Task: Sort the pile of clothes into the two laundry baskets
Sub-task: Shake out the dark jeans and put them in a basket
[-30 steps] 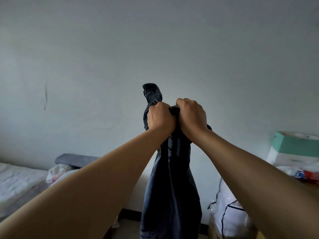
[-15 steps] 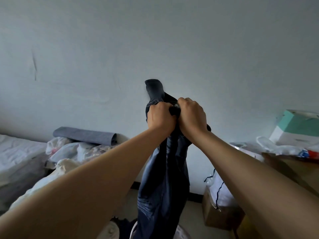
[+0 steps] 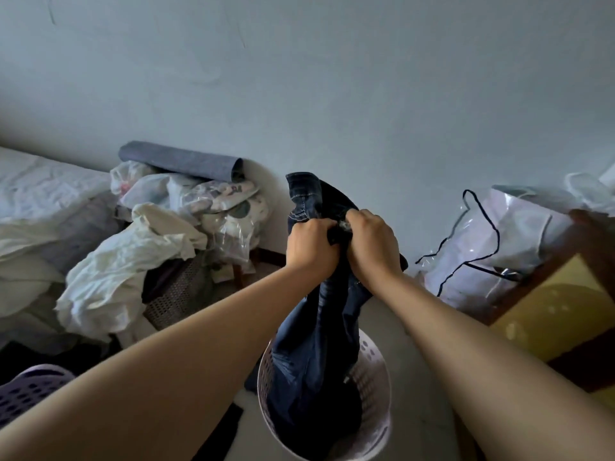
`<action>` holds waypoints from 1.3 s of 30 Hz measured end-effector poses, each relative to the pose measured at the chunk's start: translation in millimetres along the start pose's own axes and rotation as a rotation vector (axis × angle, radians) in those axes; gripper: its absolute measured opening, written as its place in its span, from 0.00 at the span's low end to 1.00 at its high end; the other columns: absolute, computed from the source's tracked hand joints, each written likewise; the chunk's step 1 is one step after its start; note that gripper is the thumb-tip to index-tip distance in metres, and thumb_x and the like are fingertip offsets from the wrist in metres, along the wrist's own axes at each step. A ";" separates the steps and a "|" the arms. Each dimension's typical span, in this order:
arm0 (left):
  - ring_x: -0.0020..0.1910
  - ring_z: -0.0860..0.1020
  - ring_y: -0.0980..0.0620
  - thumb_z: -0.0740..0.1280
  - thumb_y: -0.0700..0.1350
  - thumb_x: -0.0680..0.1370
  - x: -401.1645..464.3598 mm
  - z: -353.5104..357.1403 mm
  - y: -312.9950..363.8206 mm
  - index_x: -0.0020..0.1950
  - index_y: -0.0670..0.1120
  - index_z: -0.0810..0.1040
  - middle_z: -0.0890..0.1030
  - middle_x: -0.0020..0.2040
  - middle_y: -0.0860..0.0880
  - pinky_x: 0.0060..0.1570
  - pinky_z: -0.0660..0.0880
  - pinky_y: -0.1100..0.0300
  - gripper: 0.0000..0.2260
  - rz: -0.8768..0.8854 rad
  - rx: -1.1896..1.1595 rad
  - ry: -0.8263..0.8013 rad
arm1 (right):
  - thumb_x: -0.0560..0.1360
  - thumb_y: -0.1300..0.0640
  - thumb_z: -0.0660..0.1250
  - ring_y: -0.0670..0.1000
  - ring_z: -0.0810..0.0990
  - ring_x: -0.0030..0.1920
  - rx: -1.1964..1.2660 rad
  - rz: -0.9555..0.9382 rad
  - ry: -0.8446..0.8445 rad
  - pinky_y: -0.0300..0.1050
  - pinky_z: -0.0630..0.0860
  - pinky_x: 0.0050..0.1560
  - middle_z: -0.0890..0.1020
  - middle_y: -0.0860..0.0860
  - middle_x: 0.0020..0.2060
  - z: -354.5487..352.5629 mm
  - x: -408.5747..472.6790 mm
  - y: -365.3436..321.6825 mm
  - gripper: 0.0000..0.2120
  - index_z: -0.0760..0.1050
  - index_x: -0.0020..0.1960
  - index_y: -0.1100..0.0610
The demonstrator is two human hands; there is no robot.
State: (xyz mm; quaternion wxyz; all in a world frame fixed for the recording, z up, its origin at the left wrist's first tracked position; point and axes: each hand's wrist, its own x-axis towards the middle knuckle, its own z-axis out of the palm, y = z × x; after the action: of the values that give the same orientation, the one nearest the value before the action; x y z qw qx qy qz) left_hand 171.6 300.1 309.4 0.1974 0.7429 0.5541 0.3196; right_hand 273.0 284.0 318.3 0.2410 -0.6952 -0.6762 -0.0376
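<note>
So the person is holding a pair of dark jeans (image 3: 316, 344) up by the waistband, both hands bunched close together at the top. The left hand (image 3: 311, 249) and the right hand (image 3: 372, 246) are each gripping a fistful of denim, knuckles nearly touching, which looks like the way to keep a long heavy garment hanging straight instead of flopping sideways.

Directly below the hands, the legs of the jeans are already dangling down into the white laundry basket (image 3: 374, 394), so the grip up high is probably just for feeding them in from above. Judging by that, the jeans are being sorted into this basket with the darks, and all that's left for this item is letting go or lowering it.

Down and to the left of the left hand, a purple laundry basket (image 3: 26, 390) is peeking in at the corner, most likely the second one. Left of the hands and further back, the clothes pile (image 3: 119, 271) is sitting heaped by the bed (image 3: 40, 188), lots of white fabric draped over what looks like a woven hamper, so plenty is still waiting. Off to the right of the right hand there's a clear plastic bag (image 3: 499, 241) with dark trim, not part of the job as far as anyone can tell.
</note>
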 end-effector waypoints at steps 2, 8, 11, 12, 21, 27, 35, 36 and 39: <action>0.49 0.80 0.43 0.64 0.41 0.73 -6.1 23.8 -13.8 0.53 0.50 0.83 0.85 0.46 0.45 0.44 0.74 0.57 0.13 -0.033 -0.013 -0.037 | 0.76 0.67 0.55 0.61 0.75 0.51 0.002 0.012 -0.037 0.45 0.61 0.40 0.78 0.60 0.50 20.3 -9.3 12.4 0.08 0.72 0.50 0.64; 0.48 0.80 0.43 0.65 0.37 0.72 -19.1 90.3 -40.8 0.51 0.48 0.82 0.84 0.45 0.45 0.40 0.70 0.57 0.12 -0.073 -0.051 -0.082 | 0.79 0.64 0.54 0.60 0.75 0.55 -0.019 0.069 -0.125 0.46 0.63 0.41 0.78 0.58 0.53 73.1 -29.9 52.8 0.11 0.73 0.55 0.63; 0.49 0.80 0.43 0.64 0.37 0.71 -26.4 121.5 -53.6 0.51 0.48 0.82 0.85 0.46 0.46 0.42 0.73 0.55 0.13 -0.091 -0.064 -0.112 | 0.78 0.64 0.55 0.59 0.74 0.55 -0.005 0.089 -0.143 0.45 0.62 0.40 0.78 0.58 0.53 98.8 -42.4 73.3 0.11 0.74 0.55 0.63; 0.49 0.80 0.43 0.64 0.37 0.71 -29.2 133.0 -60.6 0.52 0.48 0.82 0.85 0.47 0.46 0.43 0.74 0.55 0.13 -0.102 -0.064 -0.122 | 0.78 0.64 0.55 0.59 0.74 0.55 -0.003 0.089 -0.154 0.45 0.62 0.40 0.78 0.58 0.53 109.0 -46.3 79.6 0.11 0.74 0.55 0.63; 0.66 0.70 0.38 0.66 0.43 0.76 -76.1 223.6 -145.3 0.77 0.54 0.52 0.64 0.71 0.38 0.62 0.72 0.50 0.34 -0.439 0.098 -0.656 | 0.77 0.60 0.60 0.56 0.65 0.69 -0.049 0.081 -0.724 0.50 0.66 0.67 0.68 0.55 0.68 227.5 -109.2 117.9 0.21 0.64 0.69 0.59; 0.67 0.68 0.39 0.69 0.45 0.73 -112.9 232.4 -179.9 0.74 0.48 0.59 0.63 0.70 0.41 0.64 0.71 0.47 0.32 -0.559 0.193 -0.793 | 0.76 0.56 0.62 0.58 0.65 0.68 -0.052 0.082 -0.887 0.51 0.67 0.64 0.66 0.55 0.67 248.6 -138.7 112.2 0.22 0.63 0.68 0.57; 0.66 0.69 0.42 0.66 0.49 0.74 -121.6 192.8 -170.0 0.66 0.45 0.67 0.70 0.65 0.43 0.62 0.71 0.46 0.23 -0.515 0.207 -0.686 | 0.75 0.56 0.64 0.58 0.64 0.69 -0.011 0.005 -0.851 0.53 0.67 0.66 0.66 0.56 0.68 225.7 -134.6 78.6 0.25 0.61 0.69 0.58; 0.66 0.69 0.42 0.66 0.49 0.73 -121.9 186.0 -167.3 0.66 0.46 0.66 0.71 0.65 0.44 0.62 0.71 0.46 0.23 -0.514 0.205 -0.663 | 0.75 0.57 0.64 0.58 0.64 0.69 -0.010 -0.007 -0.846 0.52 0.67 0.67 0.66 0.56 0.68 221.6 -133.6 72.1 0.25 0.61 0.69 0.58; 0.66 0.71 0.44 0.68 0.49 0.71 -125.3 162.1 -162.0 0.69 0.47 0.65 0.71 0.66 0.46 0.62 0.72 0.47 0.28 -0.512 0.203 -0.596 | 0.73 0.57 0.65 0.58 0.64 0.67 -0.015 -0.054 -0.851 0.52 0.67 0.66 0.67 0.57 0.66 210.4 -130.4 49.8 0.26 0.61 0.69 0.60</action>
State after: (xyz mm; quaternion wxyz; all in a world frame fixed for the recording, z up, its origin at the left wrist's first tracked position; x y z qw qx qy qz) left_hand 148.3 240.9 56.1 0.3483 0.6567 0.6684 -0.0255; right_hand 252.4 246.5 69.5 -0.0655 -0.6324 -0.7332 0.2414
